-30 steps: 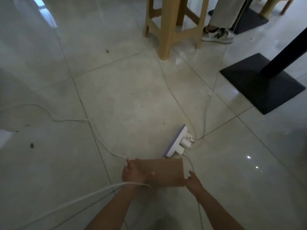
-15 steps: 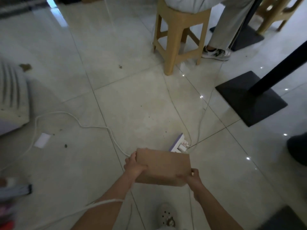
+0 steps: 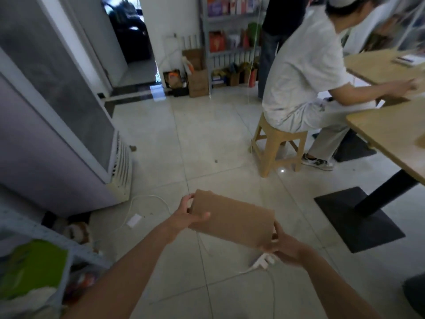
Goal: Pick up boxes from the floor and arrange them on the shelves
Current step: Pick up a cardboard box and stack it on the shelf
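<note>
The cardboard box is clamped at its short ends between left hand and right hand, long axis crosswise, shelves well ahead.

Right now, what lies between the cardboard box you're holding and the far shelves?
Head view: mostly bare floor tiles with one small dark speck stretch from the cardboard box to the shelves.
</note>
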